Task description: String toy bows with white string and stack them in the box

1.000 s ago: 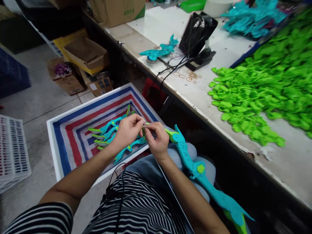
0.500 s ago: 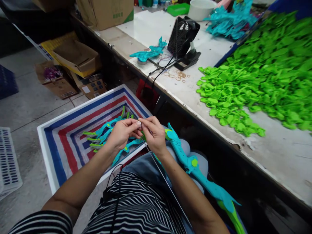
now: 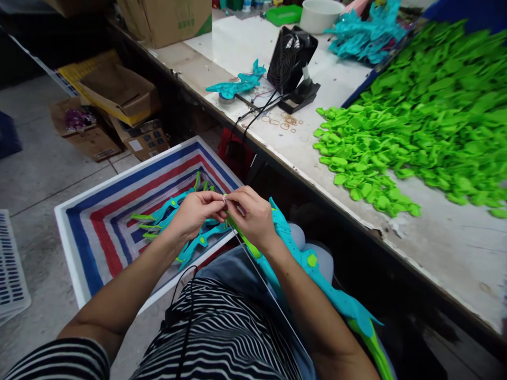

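My left hand [image 3: 193, 215] and my right hand [image 3: 255, 217] meet fingertip to fingertip above my lap, both closed in a pinch. A small white loop [image 3: 225, 199] shows between the fingertips, seemingly the end of a thin pale string [image 3: 273, 293] that runs down across my lap past my right forearm. What exactly each finger grips is partly hidden. Under my right hand lies a long blue plastic toy piece [image 3: 328, 285] with green ends; it stretches over my legs, partly covered by my right forearm.
Below my left hand stands a white-rimmed tray [image 3: 71, 264] with a striped lining, holding several blue-green pieces [image 3: 203, 241]. The worktable [image 3: 328, 195] to the right bears a heap of green parts [image 3: 428, 121], a black fan [image 3: 289, 58] and rubber bands [image 3: 288, 122]. Cardboard boxes [image 3: 119, 95] sit on the floor.
The camera view has shifted slightly. My hands stay pinched together; my right hand has turned a little, and more of the toy's green end shows beneath it.
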`<state>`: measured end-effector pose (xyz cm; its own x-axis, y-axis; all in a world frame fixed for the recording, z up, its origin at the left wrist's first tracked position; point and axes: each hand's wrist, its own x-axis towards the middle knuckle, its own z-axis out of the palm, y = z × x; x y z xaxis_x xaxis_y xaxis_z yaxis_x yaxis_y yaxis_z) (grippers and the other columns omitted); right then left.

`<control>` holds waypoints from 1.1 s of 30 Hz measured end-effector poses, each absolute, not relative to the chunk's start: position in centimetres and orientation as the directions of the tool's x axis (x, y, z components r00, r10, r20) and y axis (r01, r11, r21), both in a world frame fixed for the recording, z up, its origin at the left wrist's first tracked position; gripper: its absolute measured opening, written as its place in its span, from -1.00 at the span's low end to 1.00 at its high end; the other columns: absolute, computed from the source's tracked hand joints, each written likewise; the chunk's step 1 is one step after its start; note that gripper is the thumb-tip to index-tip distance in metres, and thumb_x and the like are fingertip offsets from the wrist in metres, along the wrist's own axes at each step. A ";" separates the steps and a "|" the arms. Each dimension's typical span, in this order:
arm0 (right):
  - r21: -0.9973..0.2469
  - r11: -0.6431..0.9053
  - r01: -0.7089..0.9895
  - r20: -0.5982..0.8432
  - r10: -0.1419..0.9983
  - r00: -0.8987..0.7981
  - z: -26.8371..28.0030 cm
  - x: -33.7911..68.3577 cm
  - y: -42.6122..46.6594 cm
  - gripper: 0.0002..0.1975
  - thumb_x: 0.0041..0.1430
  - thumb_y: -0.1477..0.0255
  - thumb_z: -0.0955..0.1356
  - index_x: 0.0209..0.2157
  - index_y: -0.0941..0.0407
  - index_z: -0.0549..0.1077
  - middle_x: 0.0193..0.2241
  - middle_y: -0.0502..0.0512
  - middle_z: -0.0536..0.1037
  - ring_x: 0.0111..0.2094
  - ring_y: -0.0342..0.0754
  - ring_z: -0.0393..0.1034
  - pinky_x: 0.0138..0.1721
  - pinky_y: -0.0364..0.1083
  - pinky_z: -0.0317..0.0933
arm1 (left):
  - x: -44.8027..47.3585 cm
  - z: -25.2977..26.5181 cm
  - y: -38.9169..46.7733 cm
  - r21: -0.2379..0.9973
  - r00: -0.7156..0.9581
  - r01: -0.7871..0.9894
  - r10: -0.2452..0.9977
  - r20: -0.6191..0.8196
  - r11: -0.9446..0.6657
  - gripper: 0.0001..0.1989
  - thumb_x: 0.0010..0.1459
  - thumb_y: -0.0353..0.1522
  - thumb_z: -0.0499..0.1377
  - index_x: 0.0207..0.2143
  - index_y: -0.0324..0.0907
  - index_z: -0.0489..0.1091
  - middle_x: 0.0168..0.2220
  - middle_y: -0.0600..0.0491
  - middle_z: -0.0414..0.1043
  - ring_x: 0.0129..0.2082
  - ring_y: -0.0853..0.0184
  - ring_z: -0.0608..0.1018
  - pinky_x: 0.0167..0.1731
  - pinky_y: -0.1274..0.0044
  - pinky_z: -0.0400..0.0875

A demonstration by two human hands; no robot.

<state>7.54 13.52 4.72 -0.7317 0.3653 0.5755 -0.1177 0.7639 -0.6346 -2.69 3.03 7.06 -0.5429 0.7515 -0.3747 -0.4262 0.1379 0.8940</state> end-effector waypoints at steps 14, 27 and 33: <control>-0.612 0.781 -0.123 0.570 0.327 -0.754 2.7 8.8 13.4 -0.85 0.24 0.49 0.24 -0.37 0.12 0.41 -0.43 0.07 0.46 -0.39 -0.14 0.36 -0.38 -0.15 0.26 | -2.8 6.5 2.0 0.951 -0.545 0.074 0.811 -0.214 0.300 -0.85 -0.03 -0.35 0.20 -0.50 -0.19 0.57 -0.62 0.12 0.44 -0.55 0.41 0.40 -0.51 0.60 0.27; -0.921 0.383 -0.062 0.327 0.678 -0.658 1.6 9.9 11.6 -0.87 0.19 0.41 0.29 -0.28 0.12 0.46 -0.32 0.09 0.53 -0.31 -0.11 0.43 -0.33 -0.12 0.34 | -1.9 6.5 1.7 0.981 -0.558 -0.062 0.809 -0.186 0.182 -0.79 0.03 -0.25 0.21 -0.38 -0.19 0.56 -0.68 0.15 0.28 -0.64 0.48 0.24 -0.60 0.62 0.14; -0.943 0.324 -0.080 0.290 0.675 -0.678 1.5 9.5 12.2 -0.68 0.15 0.38 0.33 -0.04 0.07 0.43 -0.24 0.09 0.52 -0.28 -0.12 0.42 -0.32 -0.13 0.34 | -1.8 6.4 1.9 0.967 -0.529 -0.224 0.819 -0.223 0.118 -0.64 -0.04 -0.13 0.27 -0.30 -0.23 0.55 -0.71 0.22 0.05 -0.66 0.53 0.07 -0.65 0.62 -0.08</control>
<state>9.55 12.24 1.50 -0.6784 0.6752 0.2896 -0.0805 0.3235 -0.9428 -1.84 1.91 6.45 -0.5286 0.8192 -0.2225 -0.2240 0.1182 0.9674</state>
